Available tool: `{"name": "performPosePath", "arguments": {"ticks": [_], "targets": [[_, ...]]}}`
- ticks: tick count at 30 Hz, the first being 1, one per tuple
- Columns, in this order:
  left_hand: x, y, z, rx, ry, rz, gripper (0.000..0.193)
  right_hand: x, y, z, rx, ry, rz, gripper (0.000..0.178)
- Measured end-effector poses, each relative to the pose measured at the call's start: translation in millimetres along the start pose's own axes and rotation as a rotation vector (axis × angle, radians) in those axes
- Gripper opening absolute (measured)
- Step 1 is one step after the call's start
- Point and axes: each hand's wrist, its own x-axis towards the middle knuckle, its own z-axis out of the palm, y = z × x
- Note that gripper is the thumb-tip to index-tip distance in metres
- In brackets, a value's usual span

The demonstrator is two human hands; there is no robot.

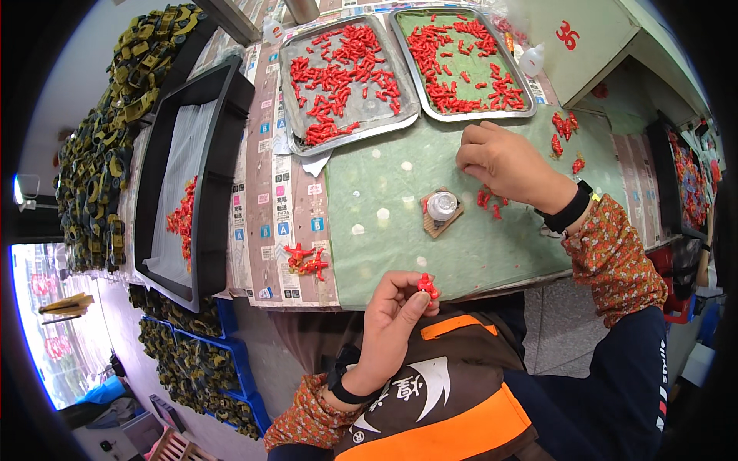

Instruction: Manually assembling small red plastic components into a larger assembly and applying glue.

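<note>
My left hand (390, 321) is at the table's front edge, thumb and fingers closed on a small red plastic figure (428, 287) that stands upright from the grip. My right hand (503, 163) hovers over the green mat (369, 253), below the right-hand tray. Its fingers are pinched together; whatever they hold, if anything, is hidden. Left of that hand, a small whitish translucent jar (442, 204) sits on a piece of brown cardboard (452, 223). A few red pieces (486, 200) lie under my right wrist.
Two metal trays, left (410, 121) and right (492, 117), hold many small red parts. More red figures lie at the right (563, 124) and left front (306, 262). A black bin (201, 253) stands left. Yellow-and-dark parts (100, 161) are heaped beyond it. A pale cabinet (584, 46) stands right.
</note>
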Motion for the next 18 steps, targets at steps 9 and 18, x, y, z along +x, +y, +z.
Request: {"name": "performPosePath", "arguments": {"ticks": [9,18], "targets": [[4.1,3.7,-6.2,-0.1,0.021,0.007,0.022,-16.5,-40.0,-21.4,0.483,-0.088,0.316,0.01],[6.4,1.3,-5.0,-0.083,0.029,0.052,0.024,-48.7,-82.7,-13.4,1.308,0.058,0.743,0.009]]}}
